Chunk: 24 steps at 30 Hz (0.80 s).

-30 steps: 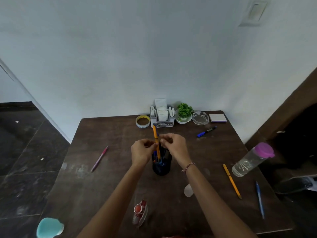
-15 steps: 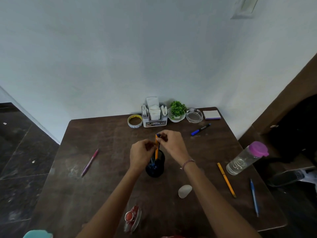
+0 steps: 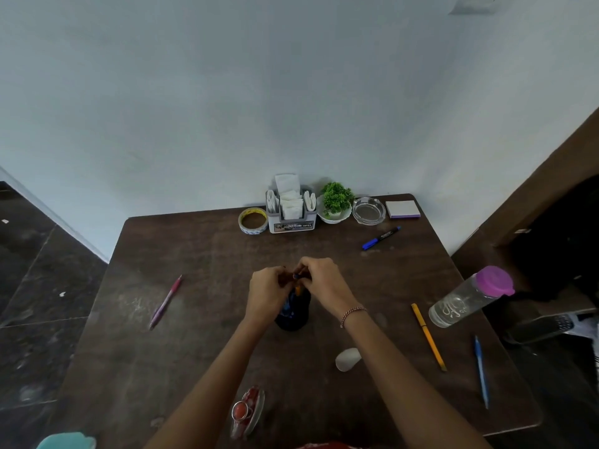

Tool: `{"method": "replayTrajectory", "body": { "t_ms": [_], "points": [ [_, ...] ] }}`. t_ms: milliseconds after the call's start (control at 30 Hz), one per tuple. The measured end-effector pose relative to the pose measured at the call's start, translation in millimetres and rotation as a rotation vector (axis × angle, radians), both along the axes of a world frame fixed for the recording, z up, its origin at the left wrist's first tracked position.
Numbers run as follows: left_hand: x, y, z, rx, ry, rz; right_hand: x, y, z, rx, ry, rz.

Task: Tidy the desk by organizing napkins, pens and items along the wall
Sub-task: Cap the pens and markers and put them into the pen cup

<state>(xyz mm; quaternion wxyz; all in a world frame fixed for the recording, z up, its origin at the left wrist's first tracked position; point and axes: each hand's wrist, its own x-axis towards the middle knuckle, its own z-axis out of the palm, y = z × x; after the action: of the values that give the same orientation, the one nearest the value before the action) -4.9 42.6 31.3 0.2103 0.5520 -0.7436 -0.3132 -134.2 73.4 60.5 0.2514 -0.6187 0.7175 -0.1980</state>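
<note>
Dark brown wood desk (image 3: 194,254), scuffed, pale smears on L side, set against a white wall. Only legible writing: "OPEL" on the strip label across the front of the grey plastic napkin holder (image 3: 291,225). It stands at the wall w/ folded white paper napkins (image 3: 287,186) upright in its slots. Clear plastic water bottle (image 3: 466,298) w/ purple lid at R edge has white cursive script, unreadable. Blue marker (image 3: 381,238) has print on the barrel, too small to read.

Hands: both over the mouth of a dark blue round pen cup (image 3: 296,314), mid-desk. Right hand (image 3: 321,283), beaded bracelet on wrist, fingers curled, pinching the dark cap end of an orange pen (image 3: 298,290) that stands in the cup. Left hand (image 3: 267,293) curled close beside it over the cup rim; can't tell if it grips anything.

Along wall, L to R:
- tape roll (image 3: 253,220), yellowish printed edge, just beside the holder
- the holder
- small green leafy plant (image 3: 337,199) in a white scalloped bowl
- round clear glass ashtray (image 3: 369,210)
- square white note pad (image 3: 403,209) w/ purple edge

Loose on desk:
- pink pen (image 3: 165,302), far L
- yellow-orange pen (image 3: 428,337) and blue pen (image 3: 481,371), R side near the bottle
- smooth white oval lump (image 3: 347,359) by R forearm
- red bits in a clear dish (image 3: 248,411) at near edge

Teal rounded obj (image 3: 66,441) at bottom-L, cut off by frame.
</note>
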Motion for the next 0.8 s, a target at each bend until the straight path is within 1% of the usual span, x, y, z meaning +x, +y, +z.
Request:
{"method": "replayTrajectory", "body": {
  "t_ms": [133,333,467,700,800],
  "points": [
    [0,2,-6,0.033,-0.041,-0.037,-3,3,-8,0.053,-0.004,0.024],
    [-3,4,-10,0.065,-0.089,-0.078,-9,7,-14,0.069,0.025,0.046],
    [-4,5,-11,0.071,-0.074,-0.094,-10,9,-18,0.028,0.129,0.062],
    [-3,13,-9,0.082,-0.059,-0.094,-13,14,-21,0.073,0.097,0.073],
    [1,12,-8,0.082,-0.056,-0.076,-13,17,-22,0.089,0.116,0.088]
  ]
}}
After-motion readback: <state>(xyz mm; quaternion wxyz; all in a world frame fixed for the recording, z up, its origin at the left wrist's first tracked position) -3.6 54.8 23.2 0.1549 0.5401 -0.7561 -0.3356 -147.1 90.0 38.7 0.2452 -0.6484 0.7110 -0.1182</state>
